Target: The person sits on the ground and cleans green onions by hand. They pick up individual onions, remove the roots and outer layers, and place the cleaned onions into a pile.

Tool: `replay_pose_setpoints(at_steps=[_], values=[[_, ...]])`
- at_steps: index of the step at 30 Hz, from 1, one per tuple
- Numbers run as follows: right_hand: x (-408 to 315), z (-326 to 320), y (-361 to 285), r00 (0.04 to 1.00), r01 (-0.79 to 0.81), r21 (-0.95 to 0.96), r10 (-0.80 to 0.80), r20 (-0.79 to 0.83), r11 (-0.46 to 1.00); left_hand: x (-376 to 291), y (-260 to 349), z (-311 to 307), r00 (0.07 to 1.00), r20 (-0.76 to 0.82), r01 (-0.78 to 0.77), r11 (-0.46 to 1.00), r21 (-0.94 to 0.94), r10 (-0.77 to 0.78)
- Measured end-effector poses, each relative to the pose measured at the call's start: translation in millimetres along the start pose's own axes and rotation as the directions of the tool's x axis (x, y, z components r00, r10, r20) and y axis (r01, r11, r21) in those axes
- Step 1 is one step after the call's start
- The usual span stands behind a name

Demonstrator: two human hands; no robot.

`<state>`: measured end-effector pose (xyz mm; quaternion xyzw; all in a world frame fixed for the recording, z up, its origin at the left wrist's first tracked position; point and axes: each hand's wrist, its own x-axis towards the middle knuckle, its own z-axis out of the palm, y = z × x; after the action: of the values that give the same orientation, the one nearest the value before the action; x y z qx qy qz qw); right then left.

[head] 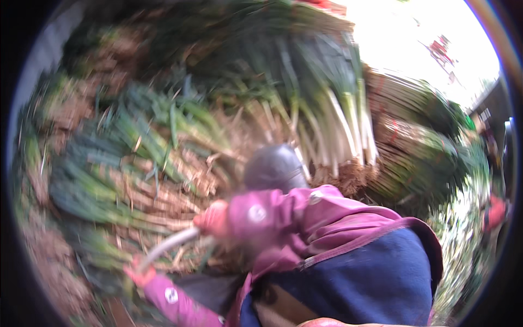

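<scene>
Both my hands are in orange-red gloves and purple sleeves. My right hand (212,220) is closed round the upper end of a pale, curved stalk (169,246), which looks like the white shaft of a large green onion. My left hand (141,272), lower and farther left, grips its other end. Under and beside the hands lie many large green onions (151,208) with dry brown outer leaves. Above my right arm, a row of cleaner onions (339,126) shows white shafts and brown roots (353,178). The picture is blurred by motion.
A dark rounded thing (276,167), perhaps a boot or knee, juts out beside my right sleeve. Tied onion bundles (412,151) are stacked at the right. A red thing (493,213) is blurred at the right edge. More onions (69,98) heap up at the left.
</scene>
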<state>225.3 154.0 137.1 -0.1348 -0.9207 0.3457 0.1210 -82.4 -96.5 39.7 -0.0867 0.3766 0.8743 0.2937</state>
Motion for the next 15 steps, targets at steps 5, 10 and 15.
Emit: replay_pose_setpoints(at_steps=[5,10,15], values=[[-9.7,6.4,12.7,0.934,-0.071,0.202,-0.006,0.356,0.977,-34.9,-63.6,58.6,0.999,0.043,-0.019,0.986,-0.167,0.026],[-11.1,36.0,32.2,0.737,-0.676,0.651,0.322,0.594,0.346,-44.6,-72.2,76.7,0.987,0.145,0.129,0.887,-0.444,-0.071],[-11.7,38.8,29.7,0.716,-0.696,0.660,0.346,0.606,0.284,-51.1,-74.6,86.3,0.997,0.012,0.080,0.914,-0.398,-0.082]])
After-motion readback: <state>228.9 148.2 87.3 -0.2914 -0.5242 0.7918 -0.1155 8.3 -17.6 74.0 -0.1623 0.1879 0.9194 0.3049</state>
